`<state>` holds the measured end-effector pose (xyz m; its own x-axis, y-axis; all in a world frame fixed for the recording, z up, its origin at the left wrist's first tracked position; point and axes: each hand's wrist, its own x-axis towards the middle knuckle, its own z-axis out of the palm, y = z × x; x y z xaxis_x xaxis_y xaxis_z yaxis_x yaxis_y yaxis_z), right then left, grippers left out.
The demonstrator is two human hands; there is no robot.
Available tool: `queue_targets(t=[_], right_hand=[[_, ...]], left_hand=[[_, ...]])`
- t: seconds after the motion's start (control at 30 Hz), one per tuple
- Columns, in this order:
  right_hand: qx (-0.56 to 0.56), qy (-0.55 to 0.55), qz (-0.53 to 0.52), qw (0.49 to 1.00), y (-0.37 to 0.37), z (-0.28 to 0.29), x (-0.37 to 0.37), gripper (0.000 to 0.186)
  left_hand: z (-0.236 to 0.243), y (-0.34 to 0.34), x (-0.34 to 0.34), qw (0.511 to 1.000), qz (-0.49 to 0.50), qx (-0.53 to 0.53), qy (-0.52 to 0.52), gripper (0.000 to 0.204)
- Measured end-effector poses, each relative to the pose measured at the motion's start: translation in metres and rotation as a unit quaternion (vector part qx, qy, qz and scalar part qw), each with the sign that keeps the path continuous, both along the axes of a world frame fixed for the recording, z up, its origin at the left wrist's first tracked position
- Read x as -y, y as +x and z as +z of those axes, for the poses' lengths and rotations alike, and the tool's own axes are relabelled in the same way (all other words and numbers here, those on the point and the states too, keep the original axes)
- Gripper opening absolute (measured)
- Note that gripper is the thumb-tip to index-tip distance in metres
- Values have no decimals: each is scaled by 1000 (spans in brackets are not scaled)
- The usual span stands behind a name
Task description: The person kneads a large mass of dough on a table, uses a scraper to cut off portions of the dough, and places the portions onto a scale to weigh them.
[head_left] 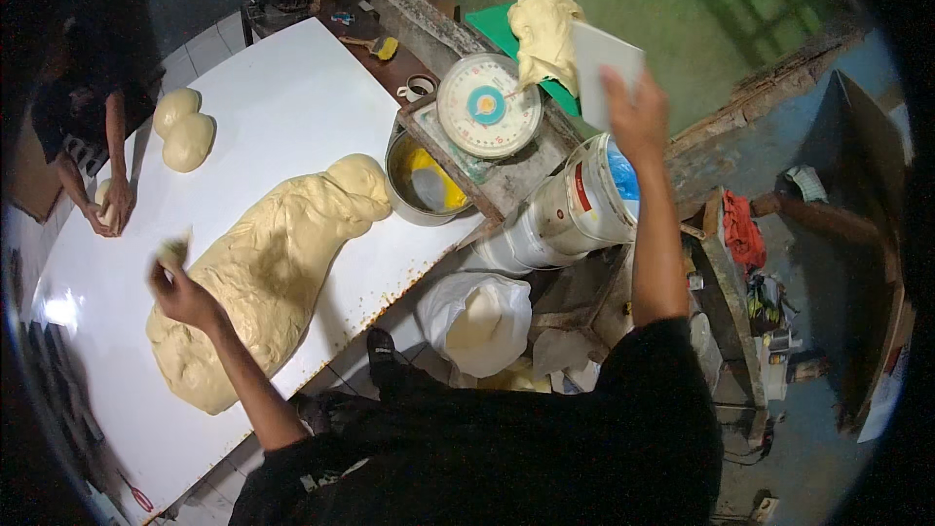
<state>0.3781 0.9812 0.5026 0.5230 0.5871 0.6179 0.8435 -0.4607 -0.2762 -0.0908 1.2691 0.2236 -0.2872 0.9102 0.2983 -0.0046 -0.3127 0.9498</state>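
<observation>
My left hand is raised over a large mass of pale yellow dough on the white table, its fingers closed round a small pale-greenish thing, too blurred to name. My right hand grips a flat white rectangular scraper at the right edge of a dough lump lying on a green sheet. Below that lump stands a round dial scale. A metal pot with something yellow inside sits between the big dough mass and the scale.
A co-worker at the left handles dough, near two dough balls. A mug and brush lie behind the pot. Buckets, a white sack and a cluttered shelf stand below and right.
</observation>
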Motion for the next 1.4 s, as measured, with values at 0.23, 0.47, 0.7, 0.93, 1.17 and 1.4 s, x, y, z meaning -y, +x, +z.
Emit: queue_targets(t=[0.23,0.47,0.7,0.93,1.17,1.4], right_hand=[[-31,241,-75,967,-55,-56,120,31],[-128,244,-153,949,-71,-80,172,32],[-166,269,-105,943,-64,-83,141,34],[-213,210,-105,948,-90,-99,132,39],[-264,192,-211,921,-84,-177,219,44],[-196,194,-259,926,-97,-164,223,44]], left_hand=[[-114,-107,58,814,-195,-525,-154,39],[-23,-119,52,701,200,-669,-143,35],[90,225,45,930,-359,-82,-1,33],[174,421,72,786,-581,-213,-2,44],[312,496,66,673,-400,-458,421,40],[276,605,11,644,-312,-358,601,43]])
